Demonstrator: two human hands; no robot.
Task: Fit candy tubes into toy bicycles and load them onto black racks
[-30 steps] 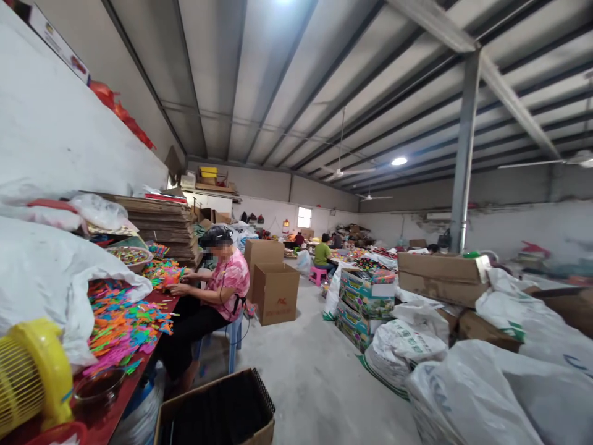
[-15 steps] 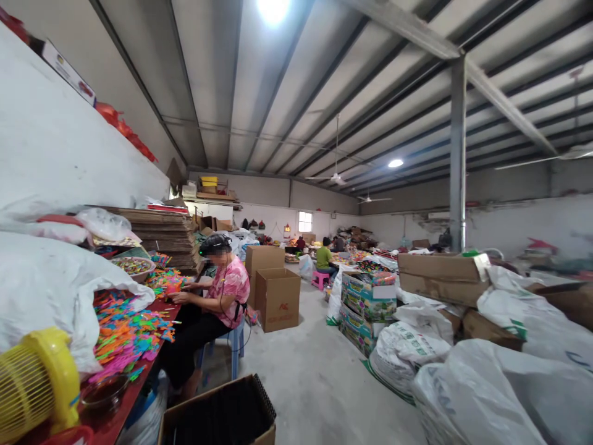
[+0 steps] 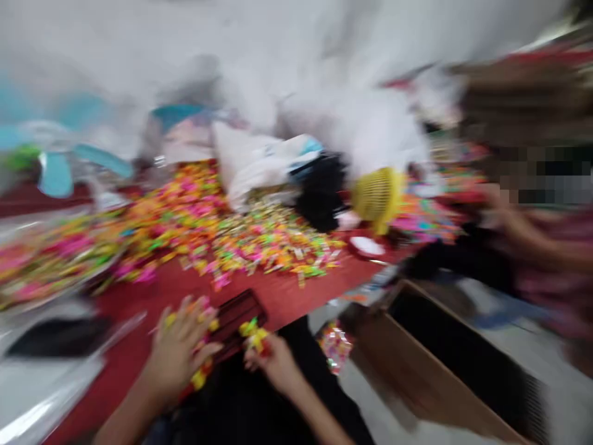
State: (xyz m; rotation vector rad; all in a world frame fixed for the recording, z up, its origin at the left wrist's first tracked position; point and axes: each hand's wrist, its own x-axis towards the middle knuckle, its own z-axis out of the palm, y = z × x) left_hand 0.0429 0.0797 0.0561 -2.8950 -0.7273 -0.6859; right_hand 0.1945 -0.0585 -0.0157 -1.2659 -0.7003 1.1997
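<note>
My view is dropping from the hall to the dark tray (image 3: 236, 321): left hand (image 3: 178, 352) is lying spread beside it, right hand (image 3: 273, 361) is pinching a yellow piece (image 3: 254, 332).

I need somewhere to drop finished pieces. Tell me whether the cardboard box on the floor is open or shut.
Open. The cardboard box shows its brown rim around a dark interior, with no flaps across the top. The blur hides what, if anything, lies inside.
</note>
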